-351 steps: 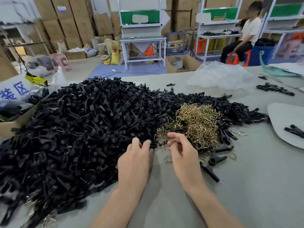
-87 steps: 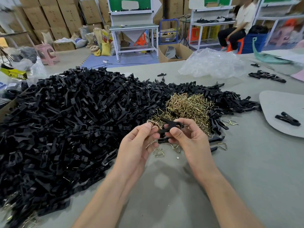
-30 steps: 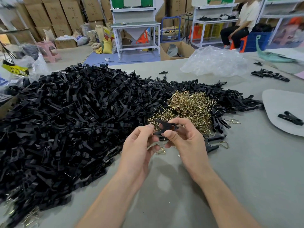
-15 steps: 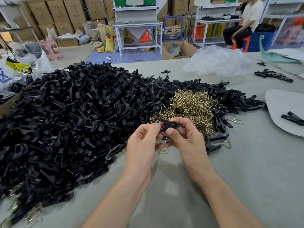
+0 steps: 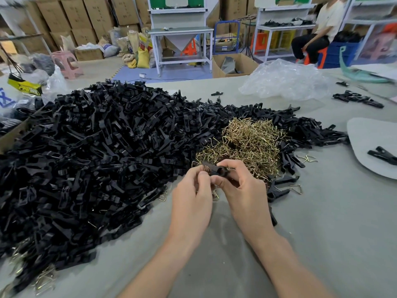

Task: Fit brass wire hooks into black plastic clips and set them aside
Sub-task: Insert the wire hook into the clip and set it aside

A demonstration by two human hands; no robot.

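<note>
Being gripped by the right hand [image 5: 242, 190], a small black plastic clip [image 5: 217, 170] is finally being fed the left hand [image 5: 191, 198]'s pinched bent brass wire hook [image 5: 205, 168].

Small-parts assembly workshop with warehouse stock on the same floor. Grey cloth-covered bench [image 5: 322, 222] carries bulk loose stock: a very large heap of black plastic clips [image 5: 96, 158], and a smaller pile of brass wire hooks [image 5: 249, 143] against its right side. A crumpled clear plastic bag [image 5: 285, 80] lies on the far side of the bench. Beyond the bench are white metal-frame workstations [image 5: 180, 31] with green back boards. A seated person [image 5: 318, 33] is at one of them, beside a blue crate [image 5: 343, 54]. Cardboard boxes [image 5: 86, 16] are stacked high along the back wall. On the floor are filled sacks [image 5: 137, 48], an open carton [image 5: 234, 65] and a pink plastic stool [image 5: 66, 63].
</note>
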